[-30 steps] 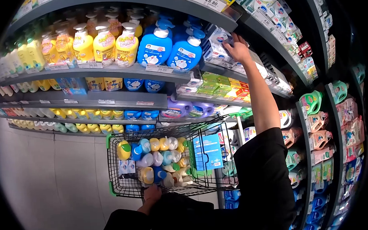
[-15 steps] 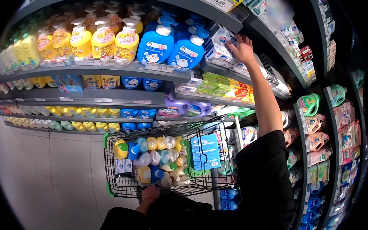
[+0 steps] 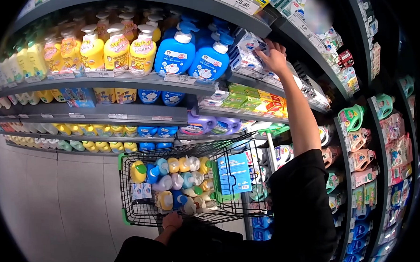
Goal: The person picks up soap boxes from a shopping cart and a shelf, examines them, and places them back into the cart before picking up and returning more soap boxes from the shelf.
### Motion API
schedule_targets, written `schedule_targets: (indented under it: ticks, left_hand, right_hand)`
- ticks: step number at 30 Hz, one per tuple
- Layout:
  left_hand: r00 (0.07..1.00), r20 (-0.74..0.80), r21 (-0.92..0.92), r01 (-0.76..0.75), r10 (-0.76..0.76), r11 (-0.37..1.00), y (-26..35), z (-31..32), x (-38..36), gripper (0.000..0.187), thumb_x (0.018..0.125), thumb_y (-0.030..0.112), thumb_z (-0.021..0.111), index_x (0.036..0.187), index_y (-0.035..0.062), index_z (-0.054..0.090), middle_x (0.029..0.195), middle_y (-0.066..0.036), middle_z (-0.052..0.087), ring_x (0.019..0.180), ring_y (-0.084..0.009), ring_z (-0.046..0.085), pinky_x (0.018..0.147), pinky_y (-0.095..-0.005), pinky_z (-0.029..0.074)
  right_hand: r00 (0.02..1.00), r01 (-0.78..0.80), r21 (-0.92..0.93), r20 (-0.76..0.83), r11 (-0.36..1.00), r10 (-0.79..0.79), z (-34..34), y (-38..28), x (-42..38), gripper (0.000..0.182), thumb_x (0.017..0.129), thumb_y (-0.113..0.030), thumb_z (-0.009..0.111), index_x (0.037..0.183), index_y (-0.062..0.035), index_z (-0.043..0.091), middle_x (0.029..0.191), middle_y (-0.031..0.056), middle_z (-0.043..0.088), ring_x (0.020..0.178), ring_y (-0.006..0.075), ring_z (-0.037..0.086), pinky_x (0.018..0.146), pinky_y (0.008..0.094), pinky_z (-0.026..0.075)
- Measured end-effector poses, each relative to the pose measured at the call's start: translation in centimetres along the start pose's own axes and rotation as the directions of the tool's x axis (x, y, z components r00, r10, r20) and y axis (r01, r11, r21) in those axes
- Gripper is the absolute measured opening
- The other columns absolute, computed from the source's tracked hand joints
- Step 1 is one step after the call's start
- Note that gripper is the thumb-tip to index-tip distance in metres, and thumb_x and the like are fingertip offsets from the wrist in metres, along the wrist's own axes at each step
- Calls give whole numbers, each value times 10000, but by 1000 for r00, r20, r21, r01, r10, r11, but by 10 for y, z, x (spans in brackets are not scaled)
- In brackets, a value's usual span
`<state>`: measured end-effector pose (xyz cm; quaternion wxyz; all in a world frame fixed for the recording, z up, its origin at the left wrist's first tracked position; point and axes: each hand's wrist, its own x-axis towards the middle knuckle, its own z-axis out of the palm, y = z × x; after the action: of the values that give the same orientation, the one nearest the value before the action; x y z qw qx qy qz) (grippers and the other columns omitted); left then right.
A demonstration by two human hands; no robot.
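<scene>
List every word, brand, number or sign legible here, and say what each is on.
"28.80": large price tag on the top shelf edge.
Too small or blurred to read surely: the other shelf tags, the yellow and blue pump bottles, the boxes by the right hand, the cart's blue package.

The person wears a plain black top (image 3: 205,241). Its loose right sleeve (image 3: 302,197) ends near the elbow in a slightly uneven hem; the left sleeve (image 3: 137,257) is equally black. Both hands, left (image 3: 172,220) and right (image 3: 274,58), are bare.
</scene>
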<state>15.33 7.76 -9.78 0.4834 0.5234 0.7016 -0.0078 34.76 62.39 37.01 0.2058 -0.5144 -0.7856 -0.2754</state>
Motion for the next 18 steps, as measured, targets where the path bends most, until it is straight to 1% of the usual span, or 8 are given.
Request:
schedule_targets:
  ticks: [1, 4, 7, 10, 13, 16, 18]
  left_hand:
    - [1000, 0, 6, -15, 15, 1000, 2, -4, -3, 323, 871, 363, 487, 932, 75, 620, 864, -149, 683, 829, -338, 661, 741, -475, 517]
    - [1000, -4, 16, -19, 19, 1000, 4, -6, -4, 332, 876, 364, 479, 937, 67, 614, 865, -150, 684, 828, -333, 664, 733, -474, 520]
    - [1000, 15, 19, 0, 0, 1000, 7, -7, -6, 328, 874, 367, 489, 934, 70, 613, 875, -149, 684, 834, -332, 662, 736, -472, 519]
    - [1000, 13, 13, -5, 5, 1000, 9, -11, -7, 325, 873, 374, 499, 934, 75, 613, 884, -150, 683, 842, -332, 661, 744, -471, 517]
    - [1000, 14, 1, -18, 18, 1000, 10, -10, -6, 337, 875, 383, 498, 950, 76, 618, 902, -150, 683, 856, -334, 660, 756, -472, 514]
    - [999, 44, 5, -7, 7, 1000, 11, -10, -8, 361, 877, 391, 485, 980, 74, 624, 930, -153, 683, 877, -338, 659, 771, -474, 513]
    - [998, 56, 7, -4, 4, 1000, 10, -10, -3, 379, 877, 394, 474, 997, 69, 628, 947, -157, 683, 891, -343, 658, 783, -476, 512]
  right_hand:
    - [1000, 20, -52, -21, 998, -21, 3, -1, -1, 606, 776, -529, 643, 1272, -195, 550, 1304, 164, 494, 1187, 405, 413, 1003, 485, 330]
    - [998, 10, -36, -64, 999, -12, 2, -4, -5, 590, 780, -508, 645, 1279, -208, 552, 1299, 145, 506, 1184, 408, 419, 995, 497, 335]
    - [999, -1, 72, -49, 997, 5, -5, -4, -6, 550, 783, -469, 661, 1247, -188, 570, 1288, 130, 520, 1178, 403, 428, 977, 499, 346]
    - [999, 20, 155, -48, 988, -13, -11, -4, -10, 521, 787, -433, 674, 1224, -171, 569, 1276, 130, 530, 1166, 394, 442, 951, 494, 356]
    - [999, 6, 147, -39, 989, 0, -13, -5, -12, 507, 790, -423, 679, 1205, -155, 562, 1251, 142, 546, 1156, 382, 454, 929, 486, 366]
    - [1000, 18, 124, 3, 992, -19, -14, 0, -12, 520, 792, -414, 679, 1224, -160, 540, 1199, 147, 578, 1145, 375, 464, 925, 483, 366]
    - [999, 15, 149, 29, 989, -19, -14, 7, -11, 529, 790, -394, 688, 1234, -155, 527, 1166, 153, 594, 1109, 383, 485, 915, 485, 379]
